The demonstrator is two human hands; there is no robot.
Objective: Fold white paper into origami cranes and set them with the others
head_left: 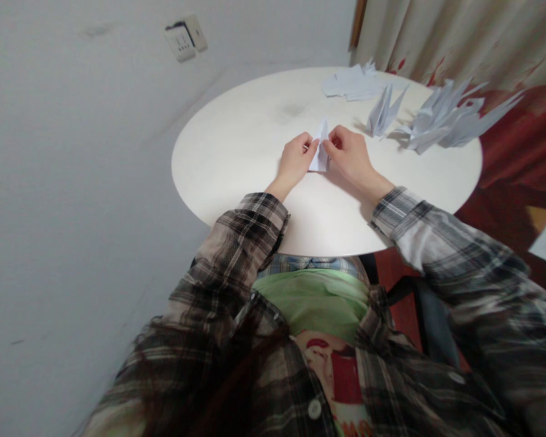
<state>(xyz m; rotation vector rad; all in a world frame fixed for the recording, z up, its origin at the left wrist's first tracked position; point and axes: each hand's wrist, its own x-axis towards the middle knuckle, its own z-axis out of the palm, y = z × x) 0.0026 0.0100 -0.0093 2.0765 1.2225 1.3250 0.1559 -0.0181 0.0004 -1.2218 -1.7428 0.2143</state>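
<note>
A small folded piece of white paper point(319, 159) with a pointed top stands between my two hands, near the middle of the round white table. My left hand point(296, 156) pinches its left side between thumb and fingers. On the other side, my right hand point(349, 152) grips the paper's right edge, also with thumb and fingertips. The fingers partly cover the paper, so its exact folds are hard to make out.
Folded paper cranes point(455, 118) cluster at the table's right, with one separate folded paper piece point(382, 114) beside them. Flat white sheets point(352, 83) lie at the back of the round table point(227, 152). A wall with a socket point(181, 41) is left; a curtain point(418, 36) hangs behind.
</note>
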